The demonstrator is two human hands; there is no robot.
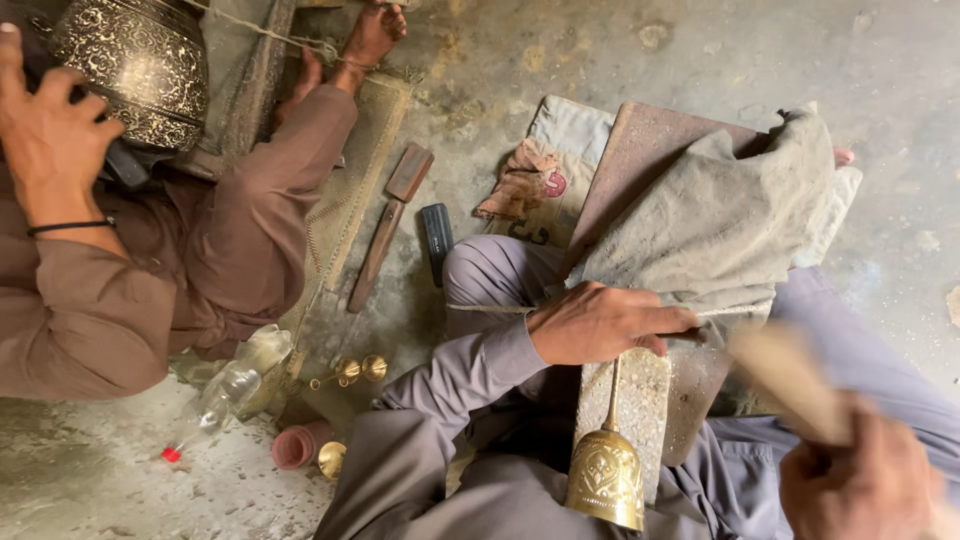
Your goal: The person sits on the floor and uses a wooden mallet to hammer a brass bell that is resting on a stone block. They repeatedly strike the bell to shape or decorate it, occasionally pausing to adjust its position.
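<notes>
Left hand: your left hand lies palm-down across your lap, fingers curled round a thin tool, prob. a punch or chisel; its shaft is mostly hidden under the fingers, so kind unclear.
Right hand: your right hand sits at bottom-right, fist clenched on a wooden mallet, which is blurred; head points up-left twd the left hand.
Brass bell: the brass bell lies on its side on the stone block, engraved mouth twd you, thin stem running up under your left hand. Whether the fingers touch the stem: can't tell.
Block: pale, speckled, upright betw. your knees, just below the left hand.
Cloth: a grey dusty cloth drapes over a rusty metal plate, just above the left hand.
Floor bits: a wooden-handled tool and a dark bar lie side by side on the concrete, left of your knee. Two small brass cups nr a clear plastic bottle; a pink roll below them.
Co-worker: another person in brown sits at left, one hand raised beside a big engraved metal pot. Well apart from your hands.
</notes>
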